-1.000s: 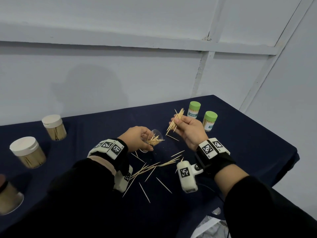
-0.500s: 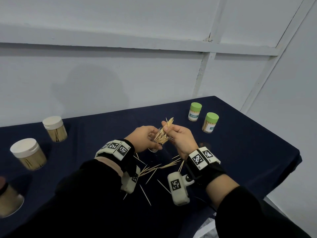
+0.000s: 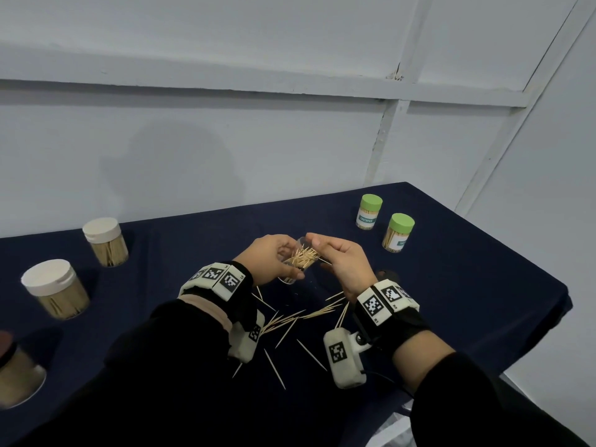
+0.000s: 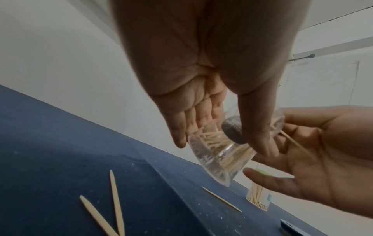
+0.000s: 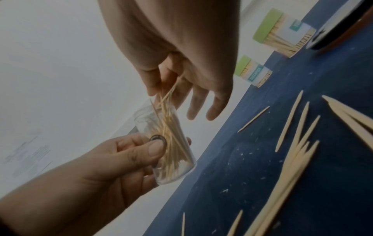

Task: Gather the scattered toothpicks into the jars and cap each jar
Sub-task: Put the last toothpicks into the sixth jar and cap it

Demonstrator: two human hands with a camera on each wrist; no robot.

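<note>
— Left hand, status?

— My left hand [image 3: 272, 258] grips a clear jar [image 3: 298, 262], thumb and fingers wrapped round its wall. Jar is uncapped, tilted, mouth toward 1 o'clock, lifted above the navy tablecloth [image 3: 467, 285]. A loose bunch of toothpicks [image 5: 171, 140] sits inside, tips poking past the rim.

— And the right?

— My right hand [image 3: 342, 262] is at the jar's mouth. Thumb and forefinger pinch the top of a few toothpicks; the other fingers hang loose and spread.

— What remains on the cloth?

— Scattered toothpicks [image 3: 300, 317] lie at 6 o'clock of the jar, between my wrists, some bunched, some single.

— Other jars?

— Two green-capped toothpick jars [image 3: 369, 211] at 2 o'clock, upright, near each other. Two white-capped jars [image 3: 104, 241] at 9 to 10 o'clock, well apart from my hands, full. A dark lid [image 5: 341, 27] lies near the green-capped pair.
</note>
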